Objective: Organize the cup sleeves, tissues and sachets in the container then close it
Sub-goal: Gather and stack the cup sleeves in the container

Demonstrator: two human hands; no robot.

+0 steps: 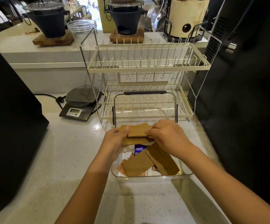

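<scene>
A clear plastic container point(152, 177) stands on the counter in front of me, its transparent lid point(144, 107) tipped up at the back. Both hands hold a small stack of brown cardboard cup sleeves point(137, 132) above the container's far half. My left hand point(114, 139) grips the stack's left end, my right hand point(166, 135) its right end. Two more brown sleeves point(150, 162) lie slanted inside. Under them I see a blue sachet point(139, 149), orange sachets point(121, 168) and white tissues point(126, 155), partly hidden.
A cream two-tier dish rack point(147, 68) stands right behind the container. A grey kitchen scale point(79, 104) with a cord sits to the left. Dark appliances flank the counter: one at the left point(10, 126), one at the right point(244, 94). Black pots on wooden boards occupy the raised shelf behind.
</scene>
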